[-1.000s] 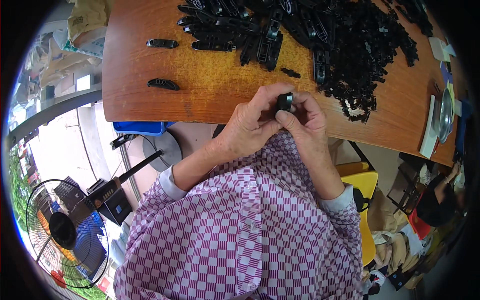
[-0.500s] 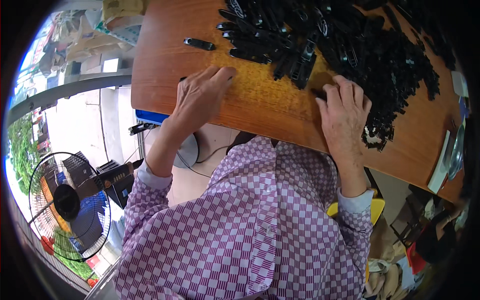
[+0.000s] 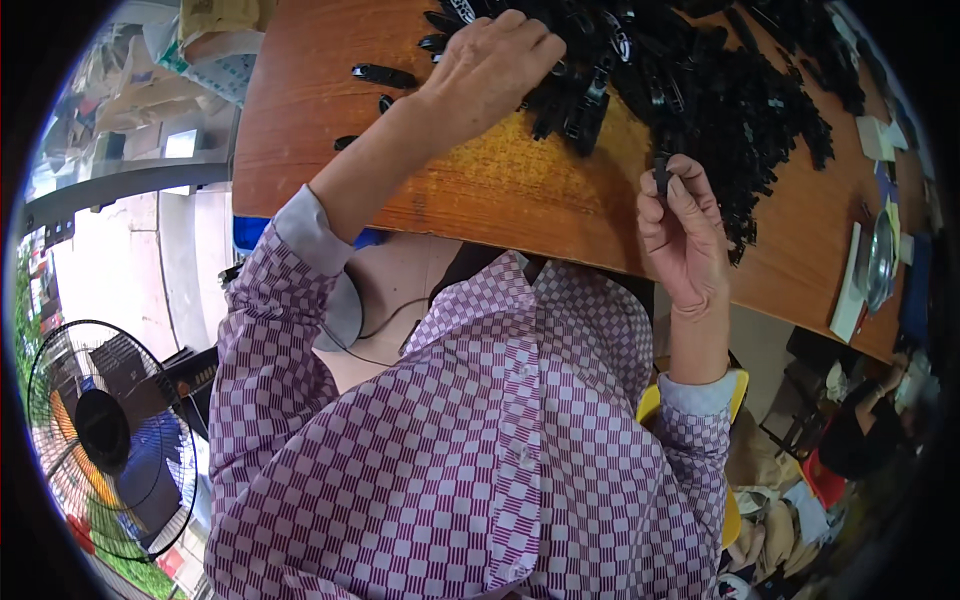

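Observation:
My left hand [image 3: 490, 75] reaches over the near left edge of a heap of long black plastic pieces [image 3: 590, 105]. Its fingers bend downward and the tips are hidden, so whether they grip a piece does not show. Held between thumb and fingers of my right hand [image 3: 685, 235] is a small black plastic part [image 3: 661, 175], just above the table's near edge. Beyond that hand spreads a pile of small black parts [image 3: 765, 130]. One long black piece [image 3: 384, 76] lies apart on the left of the table, with two more partly covered by my left arm.
The brown wooden table [image 3: 300, 130] has a worn yellowish patch in front of the heap. At its right end are a white strip [image 3: 846, 290] and a clear dish [image 3: 880, 265]. A blue tray [image 3: 252, 234] shows under the left edge. A fan [image 3: 105, 430] stands at the lower left.
My left hand has gone from the near part of the table forward and right to the heap. My right hand has turned palm toward me, raising the small black part into sight.

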Tool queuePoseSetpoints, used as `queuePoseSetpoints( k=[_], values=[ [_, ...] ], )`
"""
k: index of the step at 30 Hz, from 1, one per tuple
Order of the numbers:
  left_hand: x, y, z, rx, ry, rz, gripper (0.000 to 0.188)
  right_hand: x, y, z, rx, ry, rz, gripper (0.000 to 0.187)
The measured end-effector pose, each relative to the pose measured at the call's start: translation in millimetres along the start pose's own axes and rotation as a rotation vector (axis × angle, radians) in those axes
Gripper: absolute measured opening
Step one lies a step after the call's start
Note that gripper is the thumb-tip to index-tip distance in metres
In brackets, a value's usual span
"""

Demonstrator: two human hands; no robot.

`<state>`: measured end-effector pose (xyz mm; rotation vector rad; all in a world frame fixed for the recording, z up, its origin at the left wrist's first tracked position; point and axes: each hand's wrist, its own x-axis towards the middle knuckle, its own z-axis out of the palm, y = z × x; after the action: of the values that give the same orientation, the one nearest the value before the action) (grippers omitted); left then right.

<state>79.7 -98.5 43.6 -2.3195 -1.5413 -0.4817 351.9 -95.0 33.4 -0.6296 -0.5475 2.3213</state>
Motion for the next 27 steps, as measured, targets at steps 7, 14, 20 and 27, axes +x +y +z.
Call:
queuePoseSetpoints(
  k=[7, 14, 20, 27],
  values=[
    [-18, 47, -16, -0.575, 0.026, -0.551, 0.030, -12, 8, 4, 0.056, -0.002, -0.024, 0.015],
    [-42, 101, -3, -1.487, -0.049, -0.879, 0.051, -14, 25, 21, -0.368, 0.129, -0.095, 0.016],
    [-36, 124, -8, -1.317, 0.090, -0.903, 0.053, -7, 55, 28, -0.443, 0.227, -0.367, 0.009],
    [-29, 130, -5, -1.166, 0.080, -0.849, 0.051, -3, 58, 32, -0.396, 0.292, -0.411, 0.008]
  ],
)
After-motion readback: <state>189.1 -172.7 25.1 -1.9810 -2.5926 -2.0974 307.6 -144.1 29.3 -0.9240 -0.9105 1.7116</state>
